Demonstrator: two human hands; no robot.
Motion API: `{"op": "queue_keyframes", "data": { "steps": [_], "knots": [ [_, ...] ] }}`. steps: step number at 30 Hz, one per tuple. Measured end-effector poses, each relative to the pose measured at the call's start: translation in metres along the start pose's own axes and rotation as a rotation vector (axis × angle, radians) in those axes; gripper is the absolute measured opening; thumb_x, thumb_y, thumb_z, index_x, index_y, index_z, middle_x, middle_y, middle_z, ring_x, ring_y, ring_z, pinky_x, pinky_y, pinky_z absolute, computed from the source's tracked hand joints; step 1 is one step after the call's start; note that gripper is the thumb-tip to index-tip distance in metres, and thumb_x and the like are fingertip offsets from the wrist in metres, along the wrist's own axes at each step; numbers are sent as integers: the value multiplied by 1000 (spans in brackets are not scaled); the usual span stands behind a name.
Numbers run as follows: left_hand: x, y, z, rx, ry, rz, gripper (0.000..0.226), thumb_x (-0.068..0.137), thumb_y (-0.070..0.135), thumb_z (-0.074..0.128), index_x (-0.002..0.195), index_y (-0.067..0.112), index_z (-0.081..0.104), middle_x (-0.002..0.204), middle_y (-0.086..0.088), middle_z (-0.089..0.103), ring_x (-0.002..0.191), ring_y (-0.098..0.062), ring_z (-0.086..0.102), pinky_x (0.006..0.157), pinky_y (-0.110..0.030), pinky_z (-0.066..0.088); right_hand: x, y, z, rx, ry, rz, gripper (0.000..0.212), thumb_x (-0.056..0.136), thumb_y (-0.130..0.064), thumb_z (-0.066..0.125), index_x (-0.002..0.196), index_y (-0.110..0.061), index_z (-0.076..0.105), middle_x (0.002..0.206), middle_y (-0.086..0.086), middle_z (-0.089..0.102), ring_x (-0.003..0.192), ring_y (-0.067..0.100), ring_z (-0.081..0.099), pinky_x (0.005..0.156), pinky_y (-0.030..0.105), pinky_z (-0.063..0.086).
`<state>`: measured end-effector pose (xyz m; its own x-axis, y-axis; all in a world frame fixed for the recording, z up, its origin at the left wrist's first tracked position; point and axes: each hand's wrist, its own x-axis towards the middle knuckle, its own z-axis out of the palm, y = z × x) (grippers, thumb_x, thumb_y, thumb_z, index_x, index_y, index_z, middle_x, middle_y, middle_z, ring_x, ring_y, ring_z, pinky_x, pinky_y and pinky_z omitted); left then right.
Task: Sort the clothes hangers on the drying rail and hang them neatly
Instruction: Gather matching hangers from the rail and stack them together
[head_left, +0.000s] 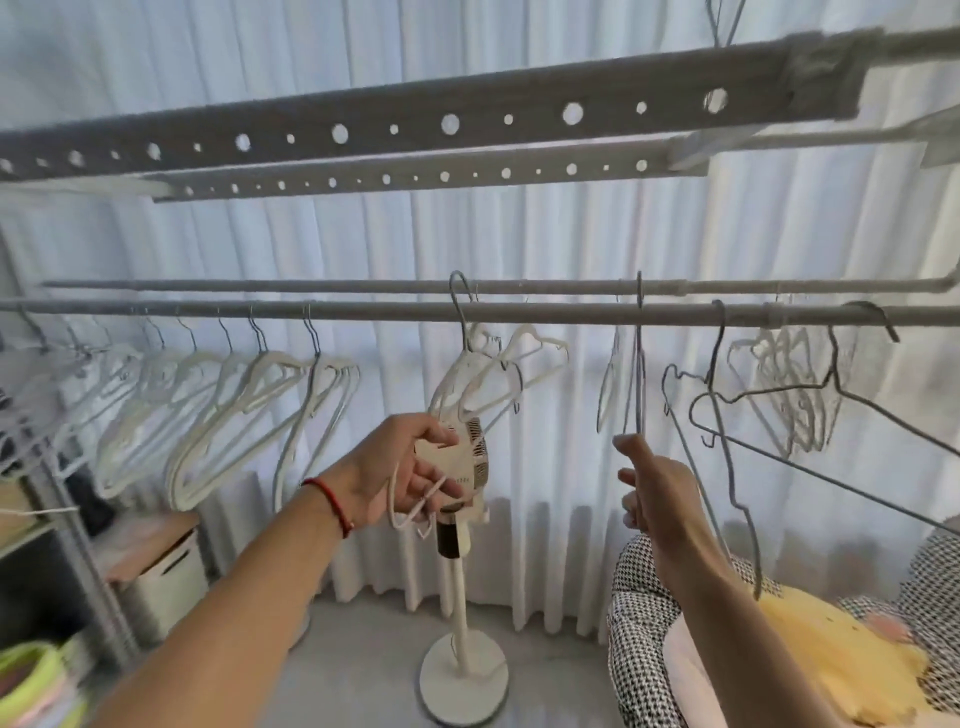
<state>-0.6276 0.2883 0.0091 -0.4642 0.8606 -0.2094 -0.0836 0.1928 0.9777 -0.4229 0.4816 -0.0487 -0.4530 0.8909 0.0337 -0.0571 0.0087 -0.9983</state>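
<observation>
A grey drying rail (545, 313) runs across the view with a second rod behind it. Several white hangers (208, 415) hang in a row on its left part. Two or three white hangers (498, 374) hang near the middle, and my left hand (410, 478) grips their lower ends. My right hand (649, 493) pinches the bottom of a thin grey wire hanger (638, 374) hooked on the rail. More wire hangers (727, 410) dangle tilted and tangled at the right, next to a bunch of white ones (789, 384).
A perforated overhead rack (415, 130) spans the top. A white pedestal fan (462, 623) stands behind my left hand before white curtains. A checked chair with a yellow cloth (831, 654) is lower right. Shelving and a white bin (166, 577) stand at the left.
</observation>
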Motion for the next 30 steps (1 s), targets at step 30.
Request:
{"op": "queue_keyframes", "data": {
  "steps": [30],
  "knots": [
    [-51,-264,-46,307,287,-238,22,96,5,58,115,16,58,96,-8,74,63,-15,59,51,-26,40,-93,180,-33,-43,-667,884,72,76,-54,68,114,6,59,94,23,69,52,18,43,49,25,34]
  ]
}}
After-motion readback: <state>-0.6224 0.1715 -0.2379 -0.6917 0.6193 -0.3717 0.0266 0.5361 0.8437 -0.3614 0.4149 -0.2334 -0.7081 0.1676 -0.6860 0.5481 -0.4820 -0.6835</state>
